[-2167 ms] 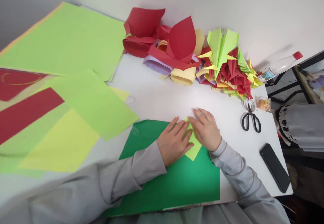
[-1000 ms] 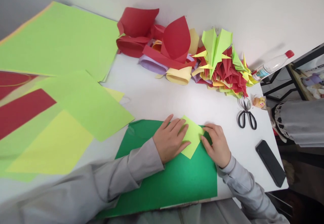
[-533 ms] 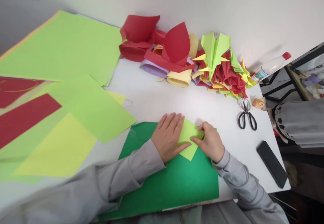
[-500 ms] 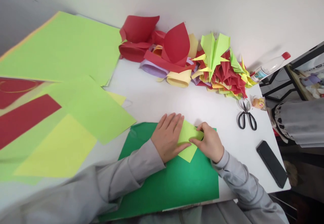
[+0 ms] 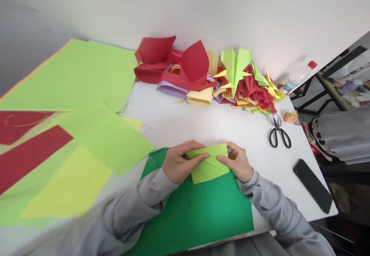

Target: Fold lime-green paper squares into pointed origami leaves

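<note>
In the head view, I have a small lime-green paper [image 5: 211,171] pinched between my two hands, in front of me over a dark green sheet [image 5: 202,213]. Its face is four-cornered and matt, with thin creases running slantwise across the middle. Its top edge runs between my hands; its lower edge is tilted, and I cannot tell whether it touches the sheet below. My left hand [image 5: 180,161] has its thumb on the front and fingers behind the paper's left end, nearly closed; my right hand [image 5: 238,161] pinches the right end the same way.

The dark green sheet reaches the near table edge. Beyond my hands, white tabletop [image 5: 173,127] stretches to the rolled red paper [image 5: 195,61] and the heap of folded paper [image 5: 254,92] by the wall. To my left, a loose lime sheet [image 5: 121,144] points a corner near the dark green one. On my right lie black-handled scissors [image 5: 276,128] and, close to the table's right edge, a black phone [image 5: 312,186].
</note>
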`<state>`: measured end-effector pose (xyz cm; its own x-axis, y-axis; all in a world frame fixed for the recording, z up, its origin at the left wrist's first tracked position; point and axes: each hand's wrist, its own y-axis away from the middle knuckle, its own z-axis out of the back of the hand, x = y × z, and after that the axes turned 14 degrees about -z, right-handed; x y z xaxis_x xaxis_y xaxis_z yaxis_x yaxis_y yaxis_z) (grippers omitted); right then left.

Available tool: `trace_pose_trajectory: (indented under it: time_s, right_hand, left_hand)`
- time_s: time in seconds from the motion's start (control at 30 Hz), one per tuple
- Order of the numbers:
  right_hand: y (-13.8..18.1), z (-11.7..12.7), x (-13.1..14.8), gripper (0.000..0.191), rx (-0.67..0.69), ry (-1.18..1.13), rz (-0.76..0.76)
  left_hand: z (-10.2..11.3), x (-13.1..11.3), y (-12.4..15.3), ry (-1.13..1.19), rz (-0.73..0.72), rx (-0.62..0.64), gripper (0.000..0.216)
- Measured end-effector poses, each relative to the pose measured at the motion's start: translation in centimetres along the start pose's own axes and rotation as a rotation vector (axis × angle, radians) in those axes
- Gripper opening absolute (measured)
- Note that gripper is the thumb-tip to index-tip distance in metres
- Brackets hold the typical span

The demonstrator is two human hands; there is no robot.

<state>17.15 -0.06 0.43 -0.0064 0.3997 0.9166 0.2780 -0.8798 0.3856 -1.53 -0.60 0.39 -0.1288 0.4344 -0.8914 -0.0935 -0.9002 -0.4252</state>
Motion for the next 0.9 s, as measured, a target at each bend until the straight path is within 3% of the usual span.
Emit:
trace_pose_trajectory:
  time_s: [0.13,0.43,0.63,0.9]
  right_hand:
    - [0.2,0.1,-0.1,0.032,0.042,0.015,-0.033]
    - [1.6,0.1,0.1,0.037,0.225,0.307,0.014]
    - [1.6,0.0,0.0,0.044,0.313,0.32,-0.112]
    - [1.4,0.6,0.2,0.048,0.269,0.248,-0.13]
  left_hand:
    - [0.2,-0.6,-0.2,0.078,0.057,0.057,0.019]
    - [0.3,-0.7,0.5,0.357,0.273,0.557,0.031]
    - [-0.1,-0.6,0.8,0.279,0.16,0.555,0.031]
    - [0.3,-0.4,0.3,0.339,0.209,0.574,0.037]
